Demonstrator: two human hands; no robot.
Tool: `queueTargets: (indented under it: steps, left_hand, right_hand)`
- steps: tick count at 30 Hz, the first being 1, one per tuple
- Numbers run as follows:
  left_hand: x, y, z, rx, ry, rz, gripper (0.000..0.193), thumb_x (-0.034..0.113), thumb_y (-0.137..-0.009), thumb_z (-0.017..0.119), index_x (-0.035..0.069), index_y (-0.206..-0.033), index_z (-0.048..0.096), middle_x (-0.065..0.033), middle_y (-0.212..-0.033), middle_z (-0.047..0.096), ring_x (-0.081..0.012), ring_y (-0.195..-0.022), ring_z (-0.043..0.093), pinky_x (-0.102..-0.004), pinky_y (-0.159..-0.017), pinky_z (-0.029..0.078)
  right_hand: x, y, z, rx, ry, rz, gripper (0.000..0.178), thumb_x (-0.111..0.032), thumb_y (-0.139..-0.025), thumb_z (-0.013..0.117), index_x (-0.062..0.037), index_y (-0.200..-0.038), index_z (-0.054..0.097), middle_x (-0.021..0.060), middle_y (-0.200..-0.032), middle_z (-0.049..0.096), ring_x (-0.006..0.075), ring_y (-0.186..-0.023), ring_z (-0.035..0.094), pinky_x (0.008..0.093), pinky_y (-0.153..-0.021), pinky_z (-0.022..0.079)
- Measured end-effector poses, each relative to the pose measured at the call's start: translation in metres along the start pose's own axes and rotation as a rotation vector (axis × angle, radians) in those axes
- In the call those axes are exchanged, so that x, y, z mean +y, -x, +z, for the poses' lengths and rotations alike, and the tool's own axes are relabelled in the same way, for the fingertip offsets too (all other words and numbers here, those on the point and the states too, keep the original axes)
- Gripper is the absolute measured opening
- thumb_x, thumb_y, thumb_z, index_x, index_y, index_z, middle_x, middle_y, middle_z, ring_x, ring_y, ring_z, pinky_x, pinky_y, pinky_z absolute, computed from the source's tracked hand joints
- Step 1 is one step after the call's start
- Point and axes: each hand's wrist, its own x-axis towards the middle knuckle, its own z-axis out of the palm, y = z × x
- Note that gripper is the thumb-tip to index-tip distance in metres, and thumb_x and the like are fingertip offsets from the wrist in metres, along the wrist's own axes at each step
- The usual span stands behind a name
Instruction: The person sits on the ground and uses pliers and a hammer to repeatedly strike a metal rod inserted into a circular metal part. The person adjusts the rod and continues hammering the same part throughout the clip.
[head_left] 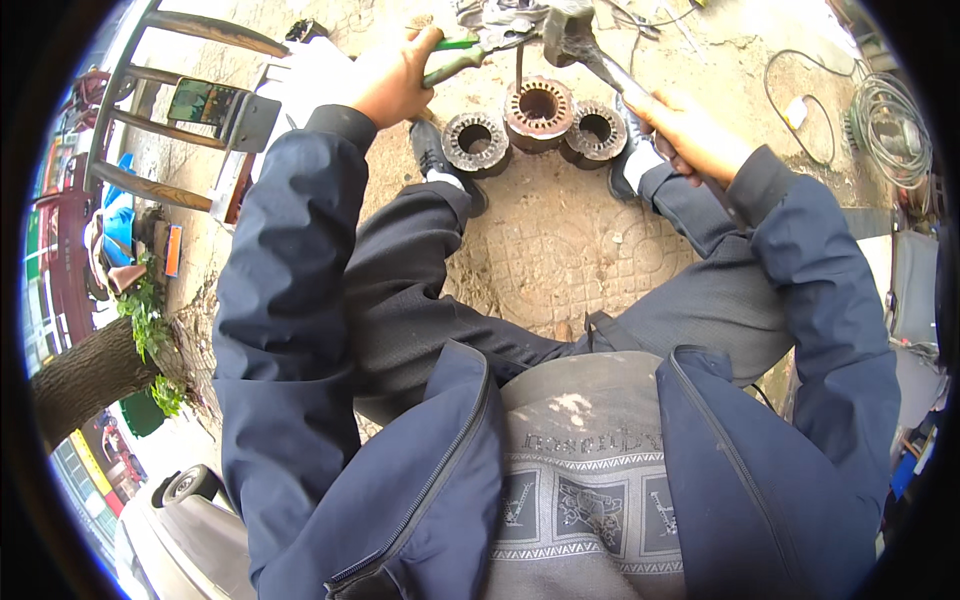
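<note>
My left hand (395,78) is closed round the green handles of a pair of pliers (455,66), whose jaws reach toward a thin dark metal rod (519,70). The rod stands roughly upright at the left rim of the middle stator core (540,112), a slotted metal cylinder. My right hand (690,132) grips the long shaft of a hammer (570,38); its dark head is just above and right of the rod. Two more stator cores, a left one (475,143) and a right one (596,135), stand beside the middle one, between my feet. The hammer head partly hides the pliers' jaws.
A phone (207,104) rests on a ladder-like wooden-runged frame (160,188) at the left. Coiled cable (890,140) lies at the right. Dark scraps (500,22) lie beyond the cores. A tree trunk (95,370) and a parked vehicle (185,540) are at lower left.
</note>
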Motion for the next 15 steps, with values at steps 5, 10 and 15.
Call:
queueTargets:
  steps: [5,10,15]
  left_hand:
    - [0.008,0.006,-0.009,0.11,-0.069,0.105,0.059,0.017,-0.078,0.086,0.006,-0.129,0.058,-0.0217,-0.116,0.066,-0.0455,-0.099,0.068,-0.0482,-0.08,0.055]
    - [0.023,-0.004,-0.039,-0.015,-0.073,-0.011,0.058,0.006,-0.079,0.078,0.008,-0.134,0.058,-0.0204,-0.11,0.068,-0.045,-0.098,0.069,-0.048,-0.083,0.056]
    - [0.038,-0.022,-0.08,0.164,-0.123,0.061,0.066,0.006,-0.079,0.075,0.012,-0.143,0.057,-0.0231,-0.115,0.071,-0.0406,-0.098,0.073,-0.045,-0.084,0.059]
  right_hand:
    - [0.059,0.024,0.061,0.018,-0.342,0.225,0.051,-0.056,-0.105,0.056,-0.0052,-0.098,0.053,-0.0028,-0.068,0.046,0.0077,-0.046,0.043,0.0271,-0.04,0.041]
    - [0.102,0.025,0.099,-0.058,-0.424,0.335,0.054,-0.057,-0.104,0.057,-0.0029,-0.097,0.056,0.0006,-0.068,0.049,0.0103,-0.047,0.047,0.03,-0.041,0.044]
    - [0.096,-0.005,0.108,-0.053,-0.313,0.186,0.058,-0.057,-0.103,0.058,0.0002,-0.093,0.058,0.0045,-0.07,0.056,0.0147,-0.051,0.055,0.0338,-0.044,0.049]
